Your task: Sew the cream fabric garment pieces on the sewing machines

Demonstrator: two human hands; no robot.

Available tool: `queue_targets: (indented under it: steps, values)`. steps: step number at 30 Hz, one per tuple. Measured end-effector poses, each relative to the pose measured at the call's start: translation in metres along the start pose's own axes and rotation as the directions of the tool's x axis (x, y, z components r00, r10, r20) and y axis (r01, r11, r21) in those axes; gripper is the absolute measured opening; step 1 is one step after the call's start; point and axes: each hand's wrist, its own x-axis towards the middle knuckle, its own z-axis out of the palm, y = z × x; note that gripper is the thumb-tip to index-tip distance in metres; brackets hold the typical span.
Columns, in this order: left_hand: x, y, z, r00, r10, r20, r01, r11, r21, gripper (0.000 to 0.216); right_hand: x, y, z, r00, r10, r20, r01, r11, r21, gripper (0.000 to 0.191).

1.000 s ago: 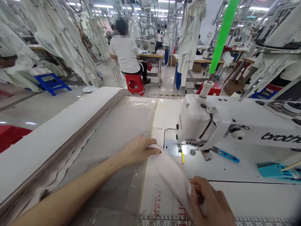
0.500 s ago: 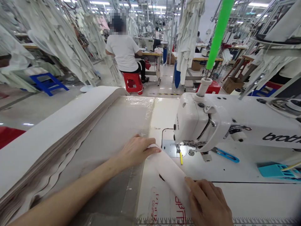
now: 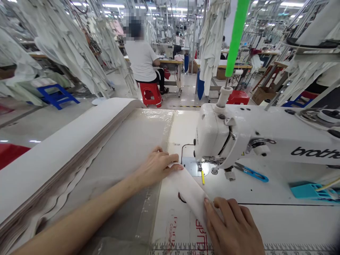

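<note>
Black "brothe" on machine [image 3: 265,131], beyond right hand [image 3: 233,223] and off to its right – rest cut by picture edge. Ruler [image 3: 183,247] showing on both sides of that hand: 17, 18, 19 leftward, 25 rightward, digits clipped. Red print [image 3: 201,232] on table [image 3: 292,221], just left – broken, unreadable.

A teal holder [image 3: 302,192] lies toward the table's [image 3: 278,219] right edge, blue snips [image 3: 255,174] to its left. Beyond the far edge, a person [image 3: 142,62] sits on a red stool [image 3: 152,86]; a blue stool [image 3: 56,87] stands off past the left edge.
</note>
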Motion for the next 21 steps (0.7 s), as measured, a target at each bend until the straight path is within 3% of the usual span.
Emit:
queue_targets:
  steps: [3, 6, 9, 11, 16, 19, 21]
  values:
    - [0.001, 0.002, 0.0, 0.998, -0.057, 0.027, 0.058, 0.998, -0.031, 0.036, 0.003, 0.004, 0.002, 0.997, -0.067, -0.03, 0.067, 0.998, 0.005, 0.032]
    - [-0.005, 0.007, 0.001, 0.992, -0.108, -0.065, 0.105, 0.993, -0.047, 0.025, 0.009, 0.012, 0.002, 0.975, -0.215, 0.048, 0.213, 0.975, 0.059, 0.029]
    - [-0.012, 0.012, 0.004, 0.961, -0.214, -0.175, 0.208, 0.977, -0.051, 0.032, 0.015, 0.023, 0.001, 0.915, -0.375, 0.148, 0.358, 0.925, 0.127, 0.025]
    - [-0.014, 0.014, 0.004, 0.962, -0.23, -0.15, 0.225, 0.973, -0.052, 0.028, 0.019, 0.029, 0.001, 0.864, -0.479, 0.158, 0.458, 0.876, 0.153, 0.023]
    - [0.013, 0.007, 0.0, 0.997, -0.024, -0.077, 0.016, 0.994, -0.11, 0.025, 0.031, 0.038, 0.009, 0.769, -0.637, 0.05, 0.617, 0.76, 0.202, 0.024]
    - [0.041, 0.0, 0.001, 0.993, 0.078, -0.085, -0.09, 0.985, -0.145, 0.019, 0.033, 0.035, 0.015, 0.783, -0.617, -0.079, 0.621, 0.773, 0.126, 0.022]
    - [0.058, -0.002, 0.005, 0.99, 0.111, -0.091, -0.125, 0.978, -0.168, 0.015, 0.03, 0.032, 0.018, 0.819, -0.565, -0.099, 0.572, 0.816, 0.08, 0.021]
